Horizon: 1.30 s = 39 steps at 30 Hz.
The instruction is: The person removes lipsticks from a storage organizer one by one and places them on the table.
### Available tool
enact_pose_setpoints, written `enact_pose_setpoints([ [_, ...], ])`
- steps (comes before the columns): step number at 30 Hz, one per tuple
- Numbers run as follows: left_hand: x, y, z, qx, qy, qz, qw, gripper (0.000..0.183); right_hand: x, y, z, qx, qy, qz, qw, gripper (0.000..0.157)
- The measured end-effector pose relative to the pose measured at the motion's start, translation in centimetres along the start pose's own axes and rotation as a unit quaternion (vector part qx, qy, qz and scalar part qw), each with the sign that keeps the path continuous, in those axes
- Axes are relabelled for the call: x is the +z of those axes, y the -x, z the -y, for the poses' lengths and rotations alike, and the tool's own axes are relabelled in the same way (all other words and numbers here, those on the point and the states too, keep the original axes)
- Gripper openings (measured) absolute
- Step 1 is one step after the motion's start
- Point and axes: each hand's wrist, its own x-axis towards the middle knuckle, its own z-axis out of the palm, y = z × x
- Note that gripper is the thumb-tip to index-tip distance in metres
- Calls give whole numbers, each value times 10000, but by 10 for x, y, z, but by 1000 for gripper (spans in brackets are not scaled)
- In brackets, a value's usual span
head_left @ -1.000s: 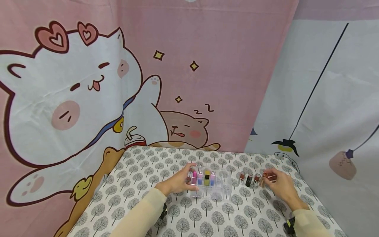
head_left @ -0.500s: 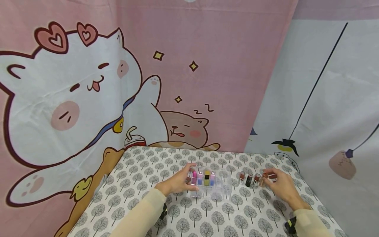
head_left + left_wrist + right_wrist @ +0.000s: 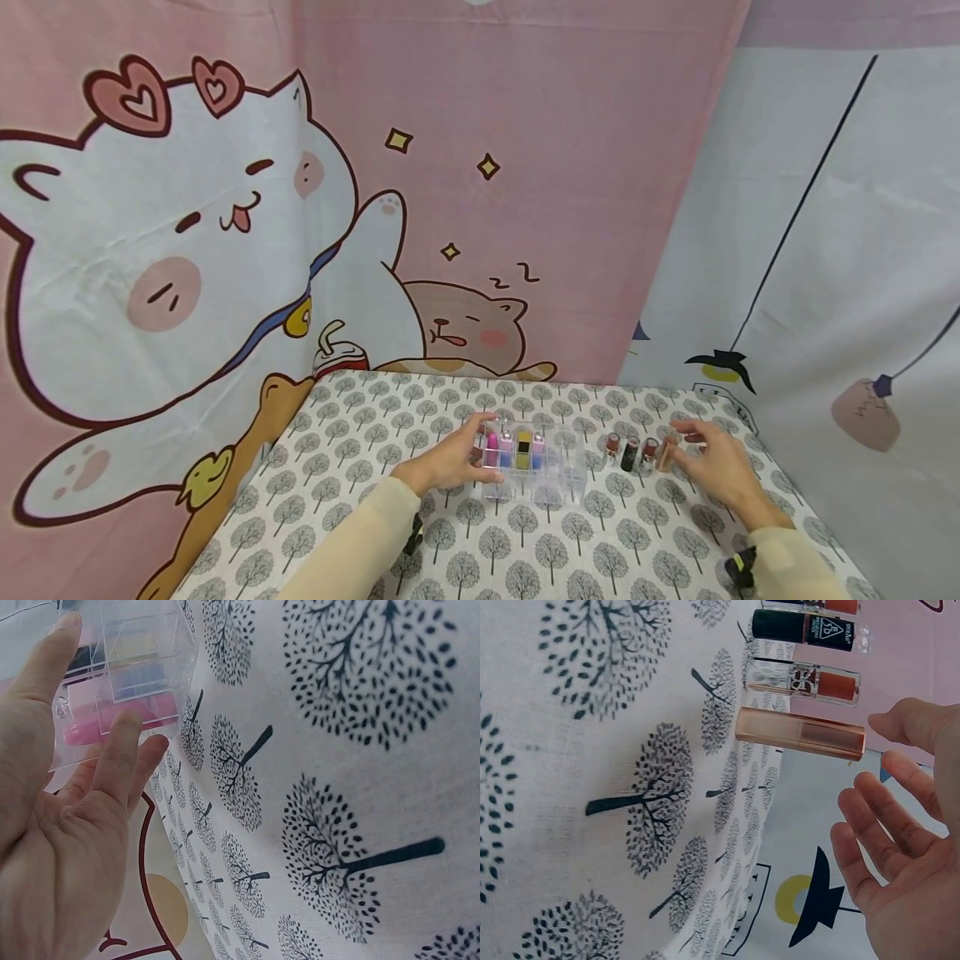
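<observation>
Loosely, the right hand (image 3: 716,468) spreads its fingers just beside a standing rose-gold tube (image 3: 801,735), while the left hand (image 3: 446,461) grips a clear organizer (image 3: 558,475) between thumb and fingers.

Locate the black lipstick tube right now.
In the head view, the black lipstick tube stands on the cloth between the clear organizer and the right hand, second from left in a row of four.
</observation>
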Motion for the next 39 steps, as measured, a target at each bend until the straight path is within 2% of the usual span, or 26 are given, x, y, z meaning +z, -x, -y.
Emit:
enact_pose_setpoints([
  [8, 0, -3, -1, 12, -25, 11, 10000, 113, -4, -1, 5, -116, 107, -207, 9997, 48],
  [14, 0, -5, -1, 23, -35, 11, 10000, 114, -4, -3, 12, -436, 227, -509, 9975, 47],
  [20, 0, -5, -2, 49, -11, 6, 10000, 115, -5, -4, 23, -597, 212, -629, 9960, 46],
  [29, -3, -4, -1, 6, -50, 8, 10000, 113, -4, -11, 48, -552, 72, -480, 9973, 46],
  [39, -1, 0, 2, -6, 93, 4, 10000, 112, 4, -11, 68, -710, -43, -428, 9966, 46],
])
